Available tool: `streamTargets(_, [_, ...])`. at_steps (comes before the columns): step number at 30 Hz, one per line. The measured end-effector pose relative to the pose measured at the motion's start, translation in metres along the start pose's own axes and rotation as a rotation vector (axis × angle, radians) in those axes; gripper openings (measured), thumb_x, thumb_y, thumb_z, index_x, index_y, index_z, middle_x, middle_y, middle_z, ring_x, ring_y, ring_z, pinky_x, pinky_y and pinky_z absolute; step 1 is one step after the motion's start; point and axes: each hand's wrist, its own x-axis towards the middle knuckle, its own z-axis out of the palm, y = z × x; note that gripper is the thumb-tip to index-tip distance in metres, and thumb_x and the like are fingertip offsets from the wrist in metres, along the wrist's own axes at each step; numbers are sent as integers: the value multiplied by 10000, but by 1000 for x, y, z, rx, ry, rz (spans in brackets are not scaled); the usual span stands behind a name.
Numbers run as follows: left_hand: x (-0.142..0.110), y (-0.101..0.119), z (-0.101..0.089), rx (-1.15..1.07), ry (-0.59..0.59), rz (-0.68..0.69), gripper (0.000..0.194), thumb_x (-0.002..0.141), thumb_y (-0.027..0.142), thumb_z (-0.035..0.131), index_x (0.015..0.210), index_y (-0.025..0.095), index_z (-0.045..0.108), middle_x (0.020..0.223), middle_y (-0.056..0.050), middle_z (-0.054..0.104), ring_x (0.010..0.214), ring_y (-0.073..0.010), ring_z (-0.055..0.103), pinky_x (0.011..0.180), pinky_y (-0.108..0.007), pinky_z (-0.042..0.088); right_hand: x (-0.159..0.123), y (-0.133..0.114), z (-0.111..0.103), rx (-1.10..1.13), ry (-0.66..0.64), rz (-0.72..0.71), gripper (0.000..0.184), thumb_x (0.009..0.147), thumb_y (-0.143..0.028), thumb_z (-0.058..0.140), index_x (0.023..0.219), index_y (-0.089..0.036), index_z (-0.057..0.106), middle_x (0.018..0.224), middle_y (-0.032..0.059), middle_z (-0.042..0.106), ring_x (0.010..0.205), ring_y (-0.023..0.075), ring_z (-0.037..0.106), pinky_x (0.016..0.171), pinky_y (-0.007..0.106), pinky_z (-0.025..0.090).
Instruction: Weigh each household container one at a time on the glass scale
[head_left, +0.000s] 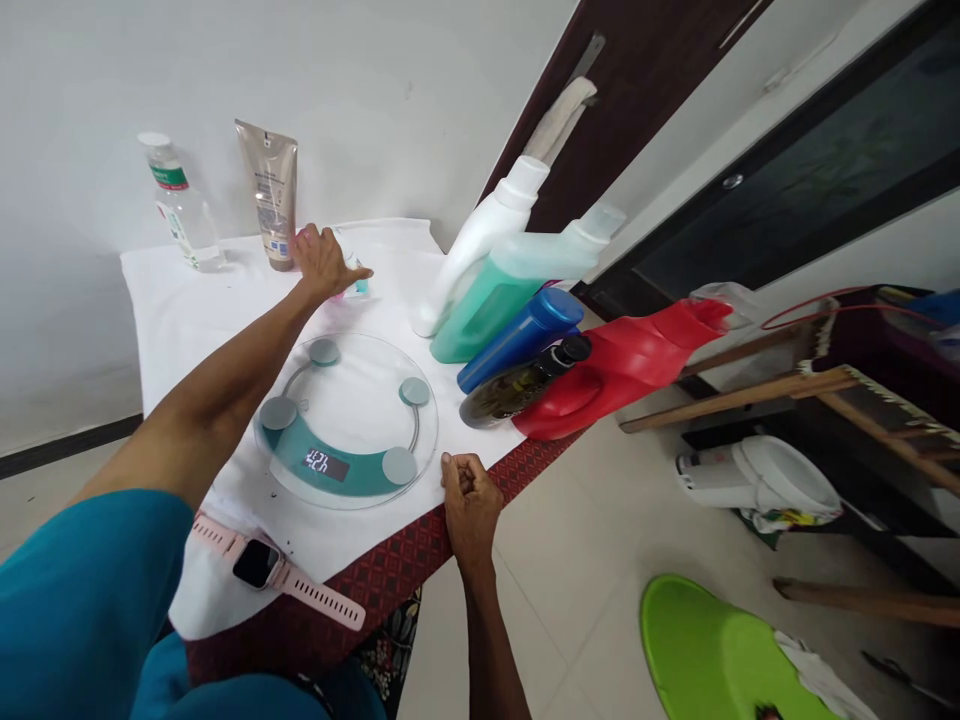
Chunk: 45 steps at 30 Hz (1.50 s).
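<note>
At the back of the cloth, my left hand point(322, 264) curves over a small clear container with pink and teal parts point(361, 283), with the thumb stretched out to the right. The hand covers most of that container. My right hand point(474, 500) rests loosely closed at the table's front edge, and I see nothing in its fingers. Between both hands lies a round glass scale point(360, 400) with a lit display point(326, 463). A beige squeeze tube point(274, 200) stands on its cap just left of my left hand.
A clear bottle point(184, 215) stands at the back left. To the right are a white jug point(472, 240), green bottle point(487, 300), blue bottle point(517, 335), dark pump bottle point(510, 390) and red jug point(622, 360). A pink-strapped watch point(256, 563) lies in front. A green tub point(690, 640) is on the floor.
</note>
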Motion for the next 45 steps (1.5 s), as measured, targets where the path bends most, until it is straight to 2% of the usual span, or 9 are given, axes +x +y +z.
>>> streamTargets(5, [7, 40, 19, -32, -74, -87, 1602, 559, 949, 851, 1735, 5, 313, 1822, -408, 39, 1669, -685, -1, 1265, -824, 149, -1, -3, -1, -10, 0, 17, 490, 1019, -641, 607, 736, -240, 586, 594, -34, 558, 522, 133, 475, 542, 268, 380])
streamTargets(11, [4, 23, 30, -148, 40, 38, 1582, 648, 1108, 65, 1647, -68, 410, 1799, -333, 217, 1687, -598, 49, 1161, -800, 141, -2, -4, -3, 24, -2, 31, 477, 1024, -623, 611, 739, -241, 585, 607, -37, 557, 538, 133, 473, 550, 271, 376])
streamTargets(14, [-1, 6, 21, -191, 61, -20, 1522, 628, 1085, 430, 1689, -5, 397, 1821, -322, 197, 1689, -587, 115, 1196, -759, 207, -1, -4, -2, 33, 2, 36, 472, 1023, -612, 610, 731, -242, 578, 607, -39, 557, 542, 132, 478, 563, 274, 382])
streamTargets(16, [-8, -2, 12, -206, 61, -101, 1502, 554, 866, 805, 1735, 58, 346, 1816, -329, 227, 1668, -589, 192, 1238, -740, 258, 0, -3, -2, 49, 5, 35, 466, 1018, -607, 610, 729, -244, 575, 601, -43, 548, 537, 130, 473, 560, 275, 375])
streamTargets(18, [-16, -6, 0, -200, 11, -161, 1496, 539, 591, 944, 1775, 101, 259, 1759, -344, 329, 1603, -593, 325, 1252, -744, 301, 1, -3, 0, 58, 13, 31, 459, 1013, -603, 610, 729, -245, 571, 597, -47, 544, 530, 127, 467, 558, 275, 367])
streamTargets(26, [-52, -26, -48, -307, 18, -167, 988, 746, 348, 892, 1621, 151, 476, 1570, -154, 629, 1440, -410, 594, 1246, -571, 474, 2, 0, 2, 52, 38, 22, 452, 1004, -602, 613, 727, -249, 556, 579, -56, 541, 508, 121, 459, 559, 277, 356])
streamTargets(34, [-170, -50, -98, -467, -78, 207, 974, 677, 455, 968, 1565, 284, 608, 1511, -98, 680, 1286, -418, 690, 1078, -599, 617, 2, -5, 0, 68, 12, 63, 442, 995, -598, 617, 730, -249, 563, 587, -47, 547, 521, 122, 450, 544, 272, 354])
streamTargets(39, [-234, -54, -98, -412, -237, 409, 900, 772, 450, 871, 1607, 319, 564, 1515, -120, 690, 1268, -412, 725, 1019, -567, 652, 1, -3, 2, 44, 24, 48, 449, 988, -615, 617, 736, -247, 566, 594, -43, 562, 528, 123, 459, 559, 273, 367])
streamTargets(45, [-270, -44, -86, -96, -249, 522, 1003, 766, 472, 895, 1665, 261, 505, 1412, -226, 691, 1187, -486, 716, 980, -677, 616, 1, -1, 2, 7, 19, 23, 464, 995, -642, 608, 766, -239, 597, 615, -30, 599, 552, 134, 481, 587, 280, 401])
